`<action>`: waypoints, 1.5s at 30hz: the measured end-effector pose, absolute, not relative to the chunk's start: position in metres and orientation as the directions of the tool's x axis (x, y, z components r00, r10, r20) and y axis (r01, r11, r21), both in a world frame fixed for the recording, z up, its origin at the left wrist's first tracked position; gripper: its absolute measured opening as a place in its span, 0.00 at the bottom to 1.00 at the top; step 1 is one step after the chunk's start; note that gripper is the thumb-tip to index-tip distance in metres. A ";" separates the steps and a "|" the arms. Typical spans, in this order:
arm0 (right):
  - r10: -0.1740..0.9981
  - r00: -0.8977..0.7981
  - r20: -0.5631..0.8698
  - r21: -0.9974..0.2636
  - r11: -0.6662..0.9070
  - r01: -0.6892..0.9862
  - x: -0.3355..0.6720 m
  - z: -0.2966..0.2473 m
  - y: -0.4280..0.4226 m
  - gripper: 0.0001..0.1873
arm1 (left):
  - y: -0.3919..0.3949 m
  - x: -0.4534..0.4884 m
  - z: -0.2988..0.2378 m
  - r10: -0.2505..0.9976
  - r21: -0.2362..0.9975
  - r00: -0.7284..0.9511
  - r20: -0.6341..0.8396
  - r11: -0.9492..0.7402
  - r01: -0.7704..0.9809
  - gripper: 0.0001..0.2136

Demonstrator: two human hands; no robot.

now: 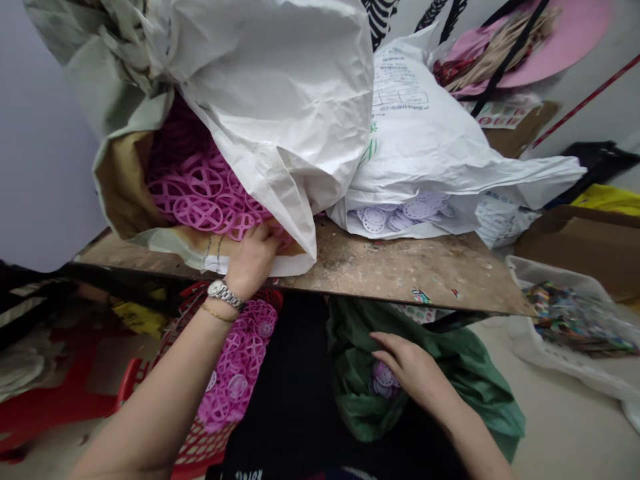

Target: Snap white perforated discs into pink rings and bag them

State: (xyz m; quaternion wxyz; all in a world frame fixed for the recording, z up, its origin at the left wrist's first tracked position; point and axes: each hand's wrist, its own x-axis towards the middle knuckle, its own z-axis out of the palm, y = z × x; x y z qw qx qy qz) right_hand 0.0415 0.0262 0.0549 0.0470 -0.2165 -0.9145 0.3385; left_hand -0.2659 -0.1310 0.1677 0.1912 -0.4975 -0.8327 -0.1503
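Observation:
My left hand (254, 257), with a watch on its wrist, reaches into the mouth of a paper-lined sack (117, 180). Its bent fingers close on a pink plastic ring, one of many pink rings with crossbars (200, 207); the fingertips are partly hidden. Over an open dark green bag (350, 393) hovers my right hand (413, 367), fingers stretched out and thumb apart, holding nothing visible. Pale purple plastic discs (384, 379) lie in that bag under the fingers. A red basket (200, 443) below my left arm contains pink rings with several discs on them (237, 387).
A white sack (425, 133) of pale discs (415, 210) lies open on the worn wooden shelf (390, 267). At right stands a white bin (520, 327) of colourful packets. A red stool (65, 380) is at lower left. A pink hat (575, 40) hangs upper right.

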 end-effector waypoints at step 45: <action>0.526 -0.796 0.299 0.122 0.806 0.579 -0.146 0.148 0.157 0.16 | -0.121 -0.136 0.114 0.771 0.897 -0.551 -0.318 0.057 -0.439 0.16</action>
